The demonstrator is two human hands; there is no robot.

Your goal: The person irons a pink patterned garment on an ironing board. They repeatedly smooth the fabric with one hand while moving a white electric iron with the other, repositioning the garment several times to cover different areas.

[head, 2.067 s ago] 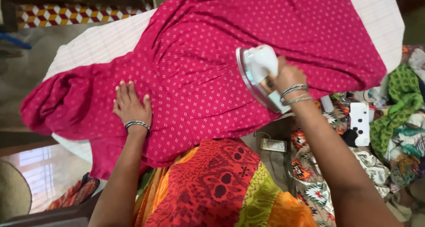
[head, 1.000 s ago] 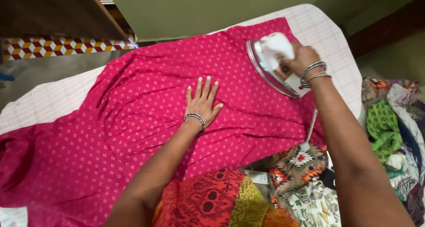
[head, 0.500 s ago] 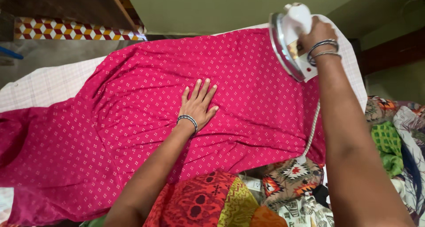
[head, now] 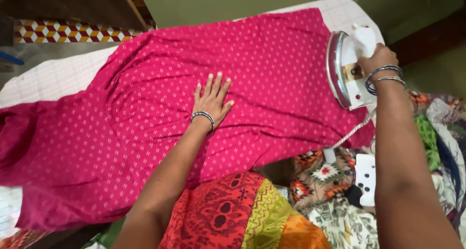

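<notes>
A pink dotted garment (head: 145,118) lies spread across a white checked ironing surface (head: 53,79). My left hand (head: 211,101) rests flat on the middle of the cloth, fingers apart, a bangle at the wrist. My right hand (head: 376,59) grips the handle of a white electric iron (head: 347,69), tilted up with its metal soleplate facing left, over the garment's right edge. The iron's white cord (head: 352,130) hangs down toward me.
A heap of patterned clothes (head: 340,190) lies at the right, below the iron. A green wall (head: 233,4) rises behind the surface, and a patterned tiled floor (head: 63,33) shows at the upper left. My red and yellow clothing (head: 233,215) fills the bottom.
My right hand has carried the iron from the garment's near right part up to its far right edge and tilted it. My left hand has shifted rightward to the middle of the cloth.
</notes>
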